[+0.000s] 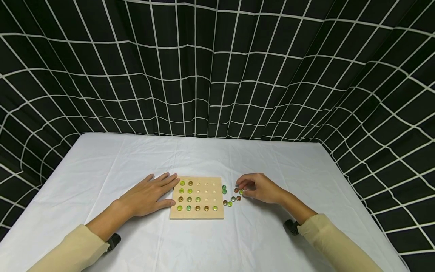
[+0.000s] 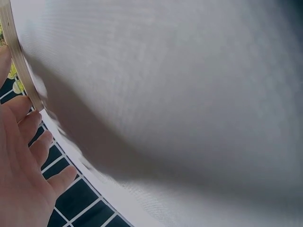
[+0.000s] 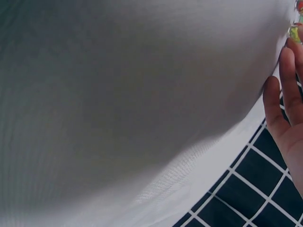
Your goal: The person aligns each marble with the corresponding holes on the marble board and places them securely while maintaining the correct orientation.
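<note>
A pale wooden board (image 1: 197,215) with rows of small round hollows lies flat on the white cloth. Green, yellow-green and brown glass marbles (image 1: 189,199) fill hollows on its left side and along the nearest row. My left hand (image 1: 149,194) rests palm down with fingers spread, fingertips and thumb at the board's left edge. Right of the board, my right hand (image 1: 263,189) reaches over loose marbles (image 1: 233,199), its thumb and index finger apart. A yellow-green marble (image 3: 294,33) shows right at its fingertips in the right wrist view; part of that hand is cut off there.
White cloth (image 1: 204,241) covers the table, creased in places. Beyond its far edge hangs a black curtain (image 1: 197,68) with a white grid, which also runs along both sides. Two green marbles (image 1: 224,189) lie close to the board's right edge.
</note>
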